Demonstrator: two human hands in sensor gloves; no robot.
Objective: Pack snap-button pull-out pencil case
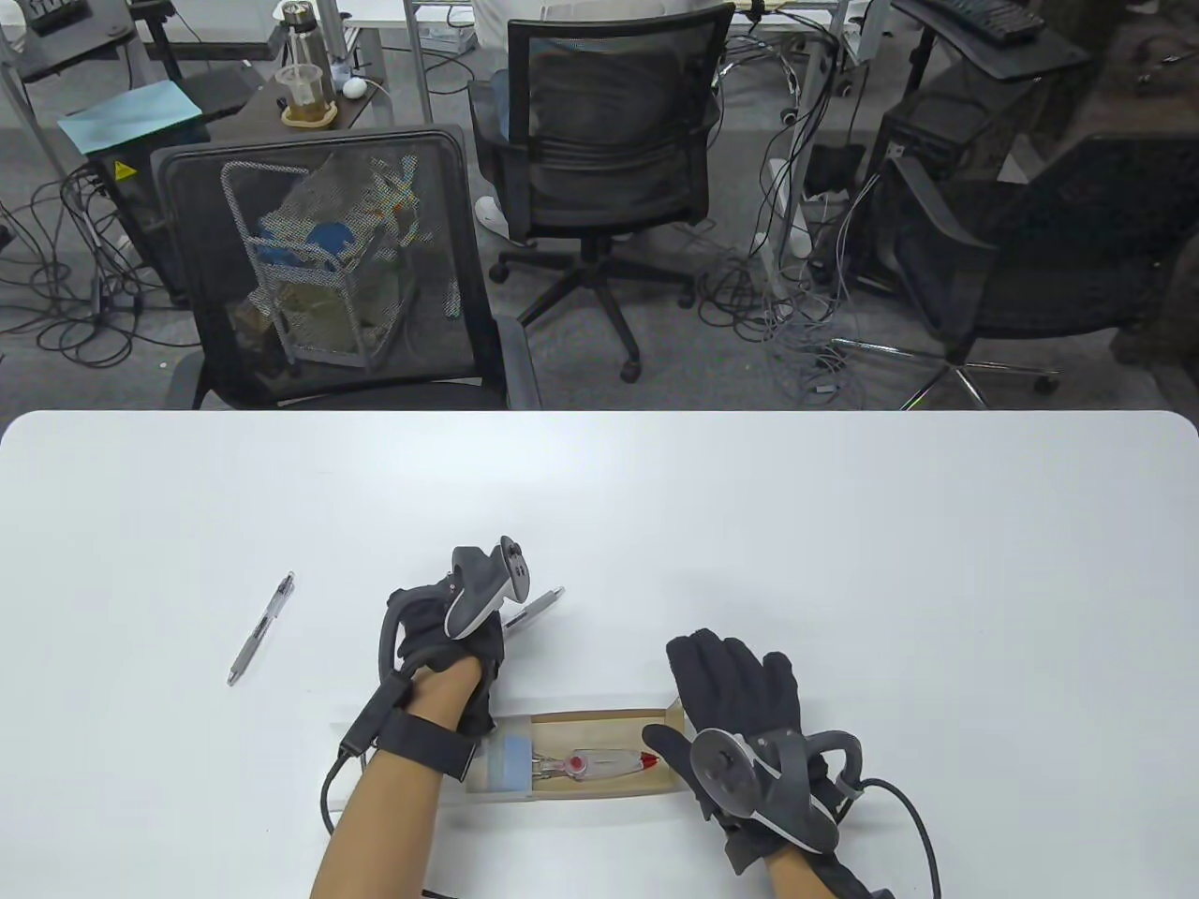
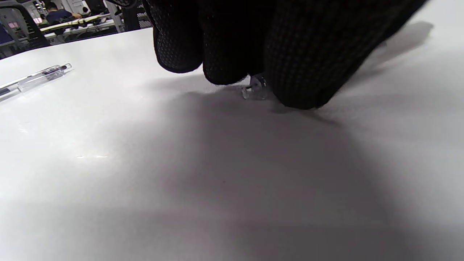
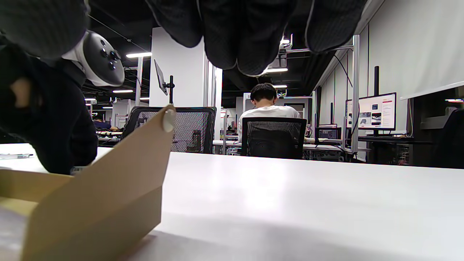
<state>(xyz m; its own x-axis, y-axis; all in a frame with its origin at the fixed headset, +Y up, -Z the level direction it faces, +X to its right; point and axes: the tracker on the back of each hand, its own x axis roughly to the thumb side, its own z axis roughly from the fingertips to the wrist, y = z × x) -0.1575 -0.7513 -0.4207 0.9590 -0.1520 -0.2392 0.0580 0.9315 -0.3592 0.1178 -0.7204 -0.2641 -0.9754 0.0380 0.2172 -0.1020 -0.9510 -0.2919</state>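
The kraft pull-out tray of the pencil case [image 1: 599,726] lies open near the table's front edge. A pen with a red tip [image 1: 599,765] lies in it, and a translucent sleeve [image 1: 506,760] sits at its left end. My left hand [image 1: 478,646] is behind the tray, and its fingertips [image 2: 290,90] pinch a clear pen [image 1: 539,607] that lies on the table; the pen's tip shows in the left wrist view [image 2: 255,90]. My right hand [image 1: 731,684] lies open at the tray's right end. The tray's raised end flap [image 3: 101,203] carries a white snap button [image 3: 168,119].
A second clear pen [image 1: 260,629] lies on the table to the left, also in the left wrist view [image 2: 34,78]. Black mesh office chairs [image 1: 318,262] stand beyond the table's far edge.
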